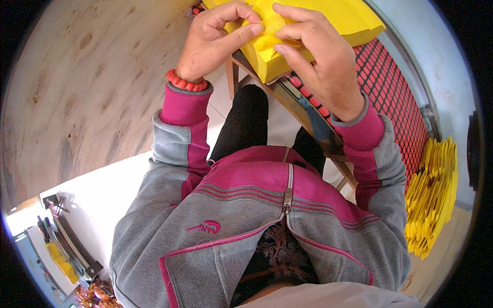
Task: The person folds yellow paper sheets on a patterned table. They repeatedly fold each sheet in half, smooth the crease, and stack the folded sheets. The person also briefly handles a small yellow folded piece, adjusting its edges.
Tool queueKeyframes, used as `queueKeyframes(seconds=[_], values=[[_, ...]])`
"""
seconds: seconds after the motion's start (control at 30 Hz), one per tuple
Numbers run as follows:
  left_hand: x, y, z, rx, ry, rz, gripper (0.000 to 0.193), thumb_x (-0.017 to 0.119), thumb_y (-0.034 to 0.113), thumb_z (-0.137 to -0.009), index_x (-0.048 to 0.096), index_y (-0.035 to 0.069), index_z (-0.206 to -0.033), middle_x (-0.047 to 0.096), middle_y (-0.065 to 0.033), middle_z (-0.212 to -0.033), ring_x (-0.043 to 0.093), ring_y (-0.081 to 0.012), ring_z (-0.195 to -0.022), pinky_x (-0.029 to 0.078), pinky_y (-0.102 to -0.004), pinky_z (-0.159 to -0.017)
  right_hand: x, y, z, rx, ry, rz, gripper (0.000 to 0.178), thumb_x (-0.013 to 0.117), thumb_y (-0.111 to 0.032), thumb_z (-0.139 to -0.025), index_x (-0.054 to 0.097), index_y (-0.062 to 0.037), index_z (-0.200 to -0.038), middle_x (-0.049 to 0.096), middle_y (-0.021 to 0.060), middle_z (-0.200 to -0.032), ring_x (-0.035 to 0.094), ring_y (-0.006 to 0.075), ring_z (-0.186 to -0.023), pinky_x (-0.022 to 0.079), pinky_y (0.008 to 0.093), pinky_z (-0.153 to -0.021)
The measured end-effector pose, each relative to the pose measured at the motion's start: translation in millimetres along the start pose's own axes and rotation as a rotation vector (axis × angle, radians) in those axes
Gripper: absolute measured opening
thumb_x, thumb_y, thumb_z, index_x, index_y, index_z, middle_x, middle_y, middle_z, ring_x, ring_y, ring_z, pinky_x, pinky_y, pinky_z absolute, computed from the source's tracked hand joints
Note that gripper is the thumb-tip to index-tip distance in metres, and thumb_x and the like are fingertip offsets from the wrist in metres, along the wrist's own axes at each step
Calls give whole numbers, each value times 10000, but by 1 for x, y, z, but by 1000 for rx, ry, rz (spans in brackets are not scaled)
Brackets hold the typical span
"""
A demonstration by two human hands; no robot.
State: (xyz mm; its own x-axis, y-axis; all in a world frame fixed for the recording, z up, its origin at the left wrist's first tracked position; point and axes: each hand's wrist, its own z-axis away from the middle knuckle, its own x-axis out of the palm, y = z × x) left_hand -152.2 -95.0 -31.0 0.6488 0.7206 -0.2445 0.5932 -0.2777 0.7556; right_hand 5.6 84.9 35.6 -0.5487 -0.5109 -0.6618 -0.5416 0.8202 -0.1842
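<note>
In front of me at the top lies a thick yellow stack [277,69] that looks like folded paper or thin cloth. On it a crumpled yellow piece [272,24] rises between my two hands. My left hand [213,43], with a red beaded bracelet [186,82] at the wrist, pinches the left side of this piece between thumb and forefinger. Across from it, my right hand [324,56] curls its thumb and fingers round the right side. The fingertips partly hide the folds. Whether the piece is separate from the stack I cannot tell.
Below the stack is a wooden stool or bench [295,102]. Red-and-black patterned material [385,77] covers the area to the right. More yellow bundles [431,200] lean by the wall at far right. A large wooden board [87,92] fills the left side.
</note>
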Motion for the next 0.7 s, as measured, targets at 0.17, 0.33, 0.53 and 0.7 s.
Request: queueKeyframes(seconds=[0.17, 0.33, 0.53, 0.7], values=[[4, 9, 0, -24, 27, 8, 38, 674, 53, -962, 676, 23, -985, 665, 2, -956, 595, -91, -912, 468, -253, -860, -3, -5, -1, -24, -26, 19, 121, 713, -22, -853, 646, 23, -943, 678, 237, -1159, 704, 330, -909, 571, 350, -804], [11, 14, 0, -5, 36, 95, 60, 675, 45, -970, 656, 22, -918, 643, 16, -879, 557, -71, -829, 447, -230, -740, 3, -2, -2, -24, 41, -52, 122, 709, -15, -846, 630, 19, -932, 679, 254, -1161, 703, 342, -955, 567, 358, -810], [-3, 8, -5, 115, -87, 156, 116, 715, 82, -901, 661, 11, -975, 647, -13, -923, 571, -107, -893, 454, -275, -828, 4, -1, -1, 11, 26, -80, 127, 705, -10, -843, 626, 15, -939, 684, 254, -1155, 702, 353, -981, 561, 359, -828], [-1, 8, 1, 97, -46, 71, 146, 731, 74, -864, 660, 12, -975, 663, -32, -952, 591, -129, -932, 454, -287, -868, 0, -3, -1, 77, -38, -59, 132, 706, -14, -847, 625, 14, -948, 686, 246, -1154, 701, 350, -983, 560, 359, -832]])
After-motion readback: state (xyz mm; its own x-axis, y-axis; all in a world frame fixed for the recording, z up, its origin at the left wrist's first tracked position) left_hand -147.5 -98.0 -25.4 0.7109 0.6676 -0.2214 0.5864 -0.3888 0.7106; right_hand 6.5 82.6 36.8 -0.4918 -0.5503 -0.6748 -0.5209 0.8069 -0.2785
